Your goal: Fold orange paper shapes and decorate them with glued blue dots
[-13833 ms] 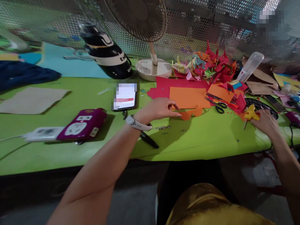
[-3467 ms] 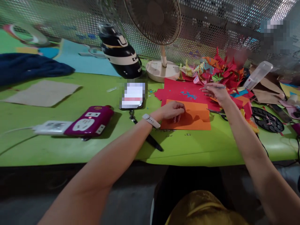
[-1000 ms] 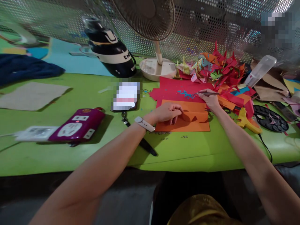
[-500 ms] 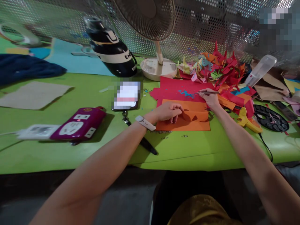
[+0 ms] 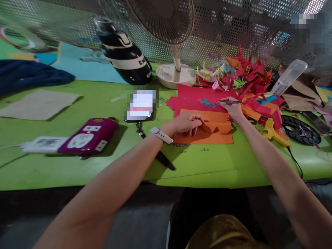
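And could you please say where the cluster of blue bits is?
In the head view, the blue cluster lies right of centre on red paper, by the right hand.

Slim tool [image 5: 234, 102], tip near scattered blue bits [image 5: 207, 103], orange cutout [image 5: 220, 128] over orange sheet [image 5: 204, 139]

1. The left forearm [image 5: 121, 181] extended diagonally from the lower left toward the centre, its skin bare.
2. The left grip [image 5: 186, 122], a bare hand, was held back uppermost, with fingers bent and pointing rightward in a pinch.
3. The right forearm [image 5: 272, 160] angled inward from the lower right.
4. The right grip [image 5: 233, 109] was closed in a pinch, fingers directed leftward.
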The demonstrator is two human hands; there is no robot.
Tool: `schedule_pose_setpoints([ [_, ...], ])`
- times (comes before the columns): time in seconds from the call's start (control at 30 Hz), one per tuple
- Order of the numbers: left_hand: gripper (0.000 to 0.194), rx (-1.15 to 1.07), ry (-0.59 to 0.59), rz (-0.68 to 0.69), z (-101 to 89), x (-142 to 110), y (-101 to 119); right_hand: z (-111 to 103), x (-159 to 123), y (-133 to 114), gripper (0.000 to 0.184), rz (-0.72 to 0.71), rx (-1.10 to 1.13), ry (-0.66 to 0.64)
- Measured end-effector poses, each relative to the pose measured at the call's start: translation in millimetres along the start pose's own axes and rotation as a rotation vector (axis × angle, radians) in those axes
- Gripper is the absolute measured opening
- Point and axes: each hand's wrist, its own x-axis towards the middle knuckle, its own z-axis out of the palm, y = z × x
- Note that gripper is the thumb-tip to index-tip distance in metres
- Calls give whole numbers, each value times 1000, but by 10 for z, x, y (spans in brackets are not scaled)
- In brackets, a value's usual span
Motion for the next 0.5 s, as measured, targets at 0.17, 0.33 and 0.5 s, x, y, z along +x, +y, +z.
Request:
schedule_pose_setpoints([
  [0.17,12,-5,0,11,-3,-1,4,5,5,14,9,13,38,12],
  [0.33,11,-11,4,6,-4,-11,21,5,19,32,10,28,37,18],
  [0.5,13,-6,8,-3,3,-3,8,13,32,75,19,8,115,16],
])
